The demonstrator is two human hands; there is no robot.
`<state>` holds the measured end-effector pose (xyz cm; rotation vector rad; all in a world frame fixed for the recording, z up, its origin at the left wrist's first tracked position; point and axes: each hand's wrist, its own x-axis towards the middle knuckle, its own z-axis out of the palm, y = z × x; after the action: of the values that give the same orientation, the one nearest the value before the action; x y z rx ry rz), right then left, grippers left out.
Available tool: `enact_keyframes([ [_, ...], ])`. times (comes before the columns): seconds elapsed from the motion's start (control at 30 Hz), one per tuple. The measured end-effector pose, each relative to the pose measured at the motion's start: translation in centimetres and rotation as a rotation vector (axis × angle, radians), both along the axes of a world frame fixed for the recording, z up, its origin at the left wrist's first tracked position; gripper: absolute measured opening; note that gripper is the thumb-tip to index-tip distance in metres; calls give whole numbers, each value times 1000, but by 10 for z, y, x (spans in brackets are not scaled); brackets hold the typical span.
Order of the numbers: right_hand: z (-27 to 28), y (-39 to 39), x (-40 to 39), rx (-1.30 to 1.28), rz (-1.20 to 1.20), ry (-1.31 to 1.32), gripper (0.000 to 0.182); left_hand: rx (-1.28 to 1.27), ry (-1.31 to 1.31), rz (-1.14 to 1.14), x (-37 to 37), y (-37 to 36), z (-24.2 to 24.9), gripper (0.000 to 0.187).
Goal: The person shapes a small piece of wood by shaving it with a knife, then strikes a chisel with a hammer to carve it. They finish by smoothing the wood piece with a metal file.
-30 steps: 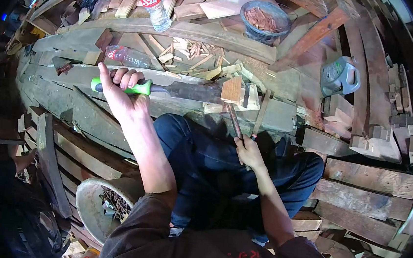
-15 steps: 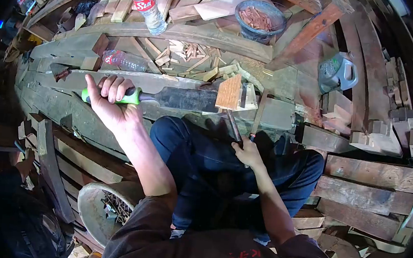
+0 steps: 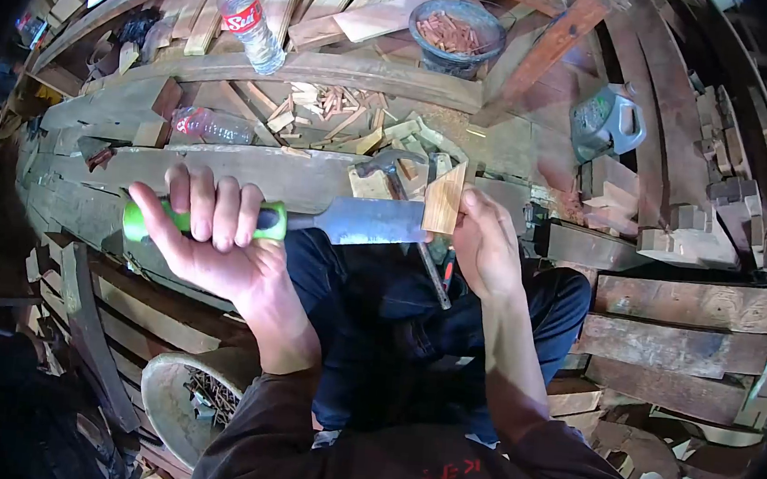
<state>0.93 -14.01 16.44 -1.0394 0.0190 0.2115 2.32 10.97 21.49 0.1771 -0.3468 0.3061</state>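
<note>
My left hand (image 3: 211, 224) is wrapped round the green and black handle of a wide-bladed tool (image 3: 371, 222), its blade pointing right. A small wooden block (image 3: 444, 199) with a slanted top sits at the blade's tip. My right hand (image 3: 489, 244) holds the block by its right side. Below and behind the block, a hammer (image 3: 431, 276) rests with its head on the beam and its handle toward my lap. A red and black handle (image 3: 448, 269) shows beside it, partly hidden.
Wood offcuts (image 3: 331, 105) lie beyond the beam (image 3: 225, 171). A standing bottle (image 3: 254, 27), a lying bottle (image 3: 211, 125), a bowl of chips (image 3: 456, 34) and a jug (image 3: 605, 124) are around. A bucket of nails (image 3: 171, 394) stands at lower left.
My right hand has let go of the hammer handle and moved up to the block. The blade has turned its shiny face to view and come nearer. The view has shifted slightly.
</note>
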Motion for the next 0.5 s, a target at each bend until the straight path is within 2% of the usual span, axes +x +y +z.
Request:
enact_keyframes([
  [0.17, 0, 8, 1, 53, -51, 103, 25, 84, -27, 122, -22, -18, 13, 39],
  [0.27, -3, 7, 0, 82, 10, 121, 28, 146, -80, 170, -35, -25, 21, 40],
  [0.4, -10, 4, -1, 94, 37, 109, 40, 213, -145, 248, -50, -32, 20, 42],
  [0.5, -4, 11, -1, 84, -11, 95, 38, 241, -161, 274, -55, -34, 20, 43],
])
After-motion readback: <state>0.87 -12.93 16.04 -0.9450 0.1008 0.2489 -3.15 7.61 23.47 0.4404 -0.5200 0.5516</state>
